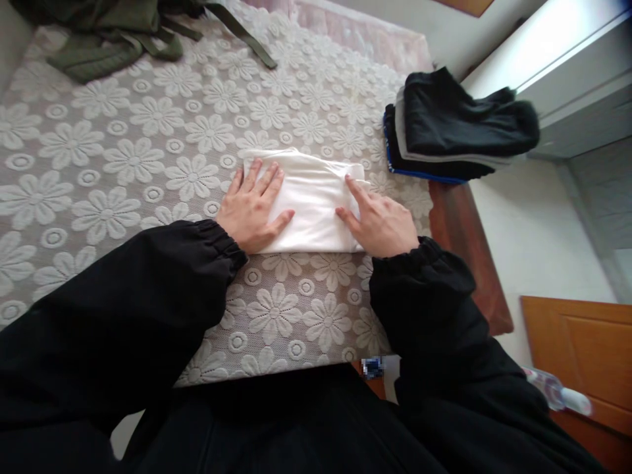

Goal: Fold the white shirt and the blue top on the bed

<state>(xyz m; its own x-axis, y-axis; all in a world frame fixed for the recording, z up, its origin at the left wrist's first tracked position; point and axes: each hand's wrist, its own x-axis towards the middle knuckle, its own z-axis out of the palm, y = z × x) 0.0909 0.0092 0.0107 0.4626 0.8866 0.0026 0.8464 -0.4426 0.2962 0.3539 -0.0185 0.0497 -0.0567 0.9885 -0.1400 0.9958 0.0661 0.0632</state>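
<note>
A white garment [311,204], folded into a flat rectangle, lies on the flower-patterned tablecloth [276,313] in front of me. My left hand [254,210] presses flat on its left end, fingers spread and thumb pointing inward. On the right end rests my right hand [380,214], with the index finger and thumb stretched out and touching the cloth; its other fingers are partly hidden. Slight creases run across the top of the fabric. What kind of garment it is cannot be made out.
A stack of folded dark clothes [464,125] stands at the table's right corner, reaching over the edge. Back left lies an olive-green bag [113,39] with straps. The reddish wooden tabletop [469,250] shows at right. Below it is a clear plastic bottle [555,392] beside an orange-brown wooden panel [587,349].
</note>
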